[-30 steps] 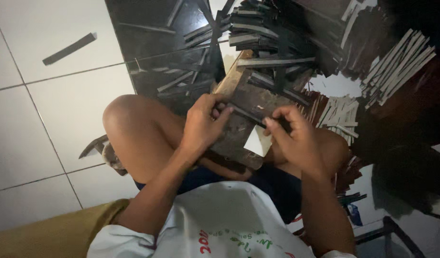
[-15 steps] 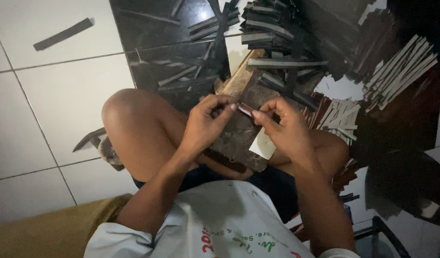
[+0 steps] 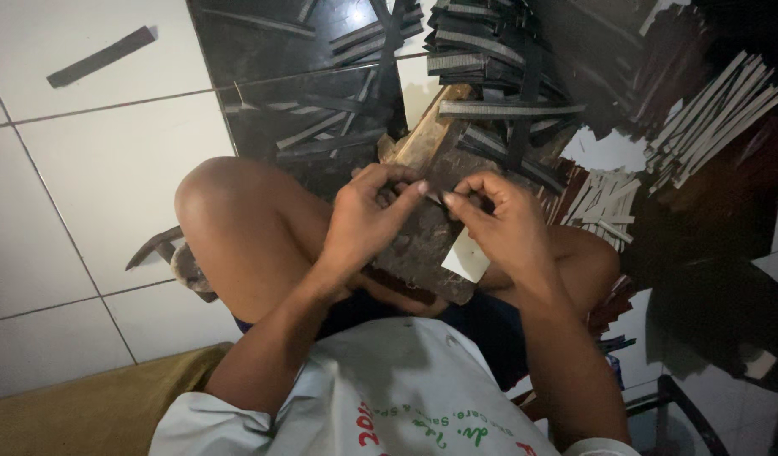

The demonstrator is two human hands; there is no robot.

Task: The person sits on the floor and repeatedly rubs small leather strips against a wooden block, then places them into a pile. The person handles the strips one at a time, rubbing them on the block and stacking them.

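Observation:
I sit cross-legged on the floor. My left hand [image 3: 368, 215] and my right hand [image 3: 499, 219] meet over a dark worn board [image 3: 423, 245] resting on my lap. Both pinch a small thin dark strip [image 3: 435, 198] between thumb and fingertips, one hand at each end. A small white card [image 3: 467, 257] lies on the board under my right hand. The strip is mostly hidden by my fingers.
A heap of dark strips [image 3: 482, 51] lies ahead on a black sheet [image 3: 271, 76]. Pale sticks [image 3: 710, 118] and a smaller pale bundle [image 3: 600, 203] lie at the right. A single dark strip [image 3: 102, 56] rests on white tiles at the left. A hammer-like tool [image 3: 165, 253] sits by my left knee.
Both hands have drawn closer together and lifted slightly over the board, with the strip now pinched short between the fingertips. The view has shifted a little.

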